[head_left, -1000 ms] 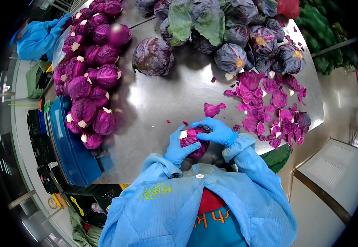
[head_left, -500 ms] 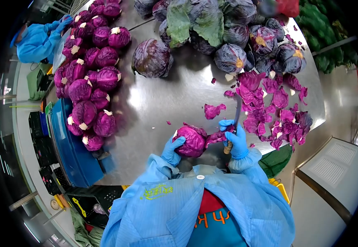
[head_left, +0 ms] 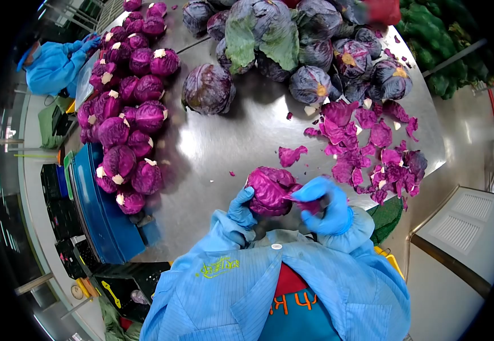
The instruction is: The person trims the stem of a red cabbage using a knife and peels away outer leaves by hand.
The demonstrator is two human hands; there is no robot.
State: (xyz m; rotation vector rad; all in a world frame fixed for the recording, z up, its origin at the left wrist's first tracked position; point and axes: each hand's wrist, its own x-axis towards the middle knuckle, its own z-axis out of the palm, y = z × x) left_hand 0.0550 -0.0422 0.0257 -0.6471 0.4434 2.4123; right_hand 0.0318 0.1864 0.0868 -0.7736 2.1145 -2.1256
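A peeled red cabbage (head_left: 269,191) is in front of my chest, near the table's front edge. My left hand (head_left: 241,209) grips it from the left side, thumb up along the leaves. On its right, my right hand (head_left: 329,210) pinches a purple cabbage leaf (head_left: 310,206) between thumb and fingers, at the cabbage's side. Both hands wear blue gloves. No knife shows now; whether it is hidden behind the right hand I cannot tell. A loose leaf piece (head_left: 291,156) lies just beyond the cabbage.
Trimmed red cabbages (head_left: 119,162) are piled along the left of the metal table (head_left: 201,170). Untrimmed cabbages (head_left: 208,89) sit at the back. Torn leaves (head_left: 346,133) are heaped to the right. A blue bin (head_left: 102,204) stands left; a person in blue (head_left: 57,68) is far left.
The knife seen upright in my right hand is out of sight. That hand has turned and come closer to the cabbage, gripping the leaf. The view has shifted slightly.
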